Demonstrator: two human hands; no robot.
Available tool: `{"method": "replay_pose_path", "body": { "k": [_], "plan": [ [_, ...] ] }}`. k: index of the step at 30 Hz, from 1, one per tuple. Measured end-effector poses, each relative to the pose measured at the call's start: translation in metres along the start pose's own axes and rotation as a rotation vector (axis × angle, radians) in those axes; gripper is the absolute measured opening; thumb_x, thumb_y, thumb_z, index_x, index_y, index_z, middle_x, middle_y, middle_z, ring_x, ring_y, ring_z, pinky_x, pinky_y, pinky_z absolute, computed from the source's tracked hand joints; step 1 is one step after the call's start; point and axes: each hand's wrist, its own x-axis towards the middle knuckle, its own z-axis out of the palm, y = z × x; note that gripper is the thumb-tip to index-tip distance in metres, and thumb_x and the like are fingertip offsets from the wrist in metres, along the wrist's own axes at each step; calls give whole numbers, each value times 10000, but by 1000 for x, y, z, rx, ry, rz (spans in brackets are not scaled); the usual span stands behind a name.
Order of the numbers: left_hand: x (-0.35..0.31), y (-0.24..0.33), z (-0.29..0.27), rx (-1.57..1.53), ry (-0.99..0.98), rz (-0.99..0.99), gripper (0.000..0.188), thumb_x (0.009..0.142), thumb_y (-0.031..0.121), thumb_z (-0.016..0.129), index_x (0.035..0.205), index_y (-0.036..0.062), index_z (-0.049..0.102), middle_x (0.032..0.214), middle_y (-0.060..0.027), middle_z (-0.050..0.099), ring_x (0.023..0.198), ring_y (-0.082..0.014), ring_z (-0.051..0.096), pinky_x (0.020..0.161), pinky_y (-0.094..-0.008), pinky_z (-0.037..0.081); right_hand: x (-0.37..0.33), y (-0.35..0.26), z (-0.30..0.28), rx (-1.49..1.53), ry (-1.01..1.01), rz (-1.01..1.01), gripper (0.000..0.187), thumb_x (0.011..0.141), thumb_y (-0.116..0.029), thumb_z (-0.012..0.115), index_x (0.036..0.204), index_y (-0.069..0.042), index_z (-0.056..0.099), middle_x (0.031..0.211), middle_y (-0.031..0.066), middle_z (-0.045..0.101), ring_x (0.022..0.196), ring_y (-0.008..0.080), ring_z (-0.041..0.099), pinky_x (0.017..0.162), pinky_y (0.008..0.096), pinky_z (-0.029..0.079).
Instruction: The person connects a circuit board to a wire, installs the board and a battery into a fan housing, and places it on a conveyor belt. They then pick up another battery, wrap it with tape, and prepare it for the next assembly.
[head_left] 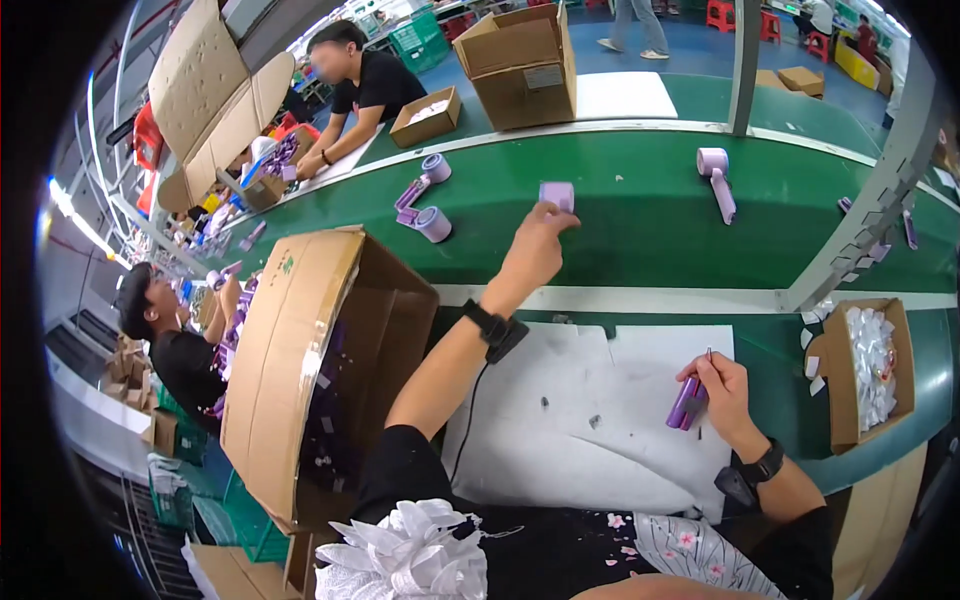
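My left hand [530, 250] reaches over the green conveyor belt, its fingers closed at the lower edge of a light purple drum-headed device [557, 194]. Any handle on that device is hidden by the hand. Above a white work sheet [530, 400], my right hand [722, 392] grips a shiny dark purple handle piece [687, 403]. A thin pointed tip rises by its fingers; I cannot tell what it belongs to. Left of my left hand lie purple drum-headed devices [433, 224] on the belt. Another purple device with a stick handle [713, 162] lies farther right.
A large cardboard box [290, 370] with purple parts inside stands at my left. On the right, a small carton [845, 400] holds clear plastic bags. A metal post [870, 200] rises at the belt's right. Two people work at the left, and an open carton [520, 80] stands across the belt.
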Motion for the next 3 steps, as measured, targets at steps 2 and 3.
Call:
{"method": "replay_pose_path", "body": {
  "k": [2, 3],
  "plan": [
    [-18, 24, -7, 98, -163, 111, 365, 737, -81, 495, 1011, 89, 667, 1142, -217, 559, 1021, -370, 579, 922, -426, 453, 6, 2, 0, 58, -3, -40, 332, 983, -235, 479, 834, 11, 647, 738, 34, 641, 665, 60, 502, 634, 216, 398],
    [-33, 35, -7, 143, -239, 168, 377, 749, -80, 490, 1028, 97, 670, 1200, -227, 540, 1057, -360, 580, 963, -414, 444, 4, 6, 0, 84, -9, -49, 333, 985, -239, 476, 851, 12, 647, 745, 43, 646, 667, 66, 507, 639, 215, 403]
  ]
}}
